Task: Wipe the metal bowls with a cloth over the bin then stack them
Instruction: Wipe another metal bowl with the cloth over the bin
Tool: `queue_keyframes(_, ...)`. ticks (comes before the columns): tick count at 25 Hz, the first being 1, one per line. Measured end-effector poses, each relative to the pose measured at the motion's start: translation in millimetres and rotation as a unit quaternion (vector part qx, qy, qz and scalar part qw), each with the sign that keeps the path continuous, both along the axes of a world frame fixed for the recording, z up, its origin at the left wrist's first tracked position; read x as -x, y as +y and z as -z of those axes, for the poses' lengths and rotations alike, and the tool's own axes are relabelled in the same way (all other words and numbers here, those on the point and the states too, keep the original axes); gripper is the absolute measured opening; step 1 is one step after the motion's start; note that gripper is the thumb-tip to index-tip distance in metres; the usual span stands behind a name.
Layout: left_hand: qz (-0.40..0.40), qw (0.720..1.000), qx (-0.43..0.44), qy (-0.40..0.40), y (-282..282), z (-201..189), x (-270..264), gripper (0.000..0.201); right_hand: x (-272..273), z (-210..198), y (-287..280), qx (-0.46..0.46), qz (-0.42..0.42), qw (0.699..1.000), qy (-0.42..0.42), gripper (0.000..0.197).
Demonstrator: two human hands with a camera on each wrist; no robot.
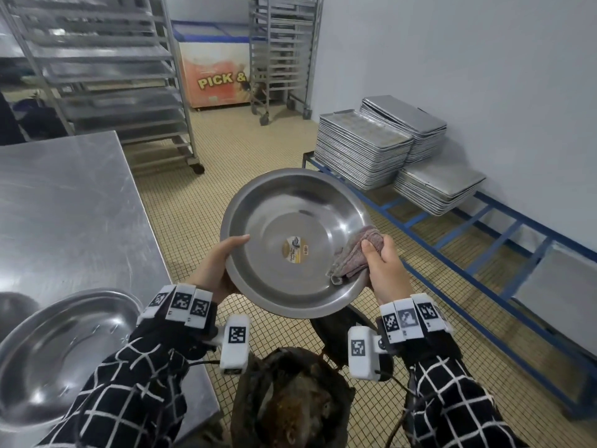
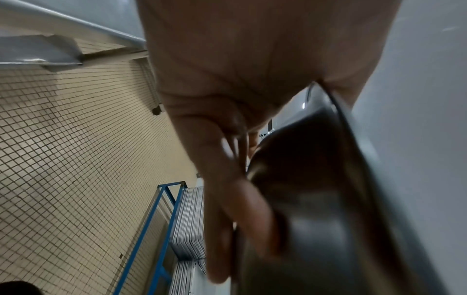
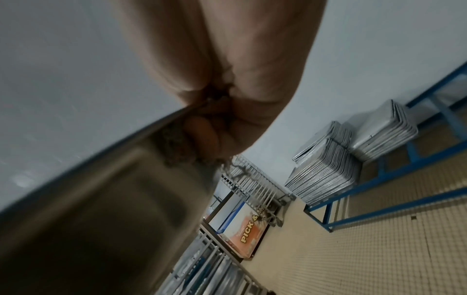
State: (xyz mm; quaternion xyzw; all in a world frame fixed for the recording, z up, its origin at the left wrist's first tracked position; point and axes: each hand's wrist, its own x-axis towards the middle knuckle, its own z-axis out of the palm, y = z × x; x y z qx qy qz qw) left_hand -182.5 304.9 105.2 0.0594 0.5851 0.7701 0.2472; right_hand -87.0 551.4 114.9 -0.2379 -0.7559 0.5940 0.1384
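A wide metal bowl with a round label at its centre is held tilted in the air above a dark bin. My left hand grips its left rim, thumb inside and fingers spread under the bowl's dark underside. My right hand holds a bunched pinkish-grey cloth against the bowl's inner right wall. In the right wrist view the cloth sits at the rim of the bowl. A second metal bowl rests on the steel table at lower left.
A steel table runs along my left. Stacks of baking trays sit on a low blue frame by the right wall. Wheeled tray racks and a chest freezer stand at the back on tiled floor.
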Motion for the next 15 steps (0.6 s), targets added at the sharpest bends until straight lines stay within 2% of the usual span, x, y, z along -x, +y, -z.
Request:
queue_keyframes(2, -0.037, 0.999, 0.021, -0.005, -2, 1, 5, 0.033, 0, 2, -9, -0.007, 0.015, 1.0, 0.011, 0.021)
queue_keyframes(4, -0.08, 0.996, 0.029, -0.003, 1, 3, 4, 0.032, 3, 6, -22, 0.007, 0.038, 0.999, 0.026, 0.027)
queue_keyframes(7, -0.119, 0.992, 0.022, -0.017, 12, 3, -1, 0.028, 15, 16, -44, 0.112, 0.061, 0.991, 0.032, 0.023)
queue_keyframes(10, -0.118, 0.993, 0.032, -0.01, 6, -1, 8, 0.027, 33, 19, -65, 0.209, 0.06, 0.976, 0.02, 0.023)
queue_keyframes(13, -0.107, 0.99, 0.086, 0.017, -19, -5, 19, 0.03, 56, 20, -87, 0.231, 0.061, 0.971, 0.01, 0.027)
queue_keyframes(15, -0.148, 0.982, 0.116, 0.033, -42, -6, 24, 0.021, 73, 18, -103, 0.214, 0.052, 0.976, 0.001, 0.026)
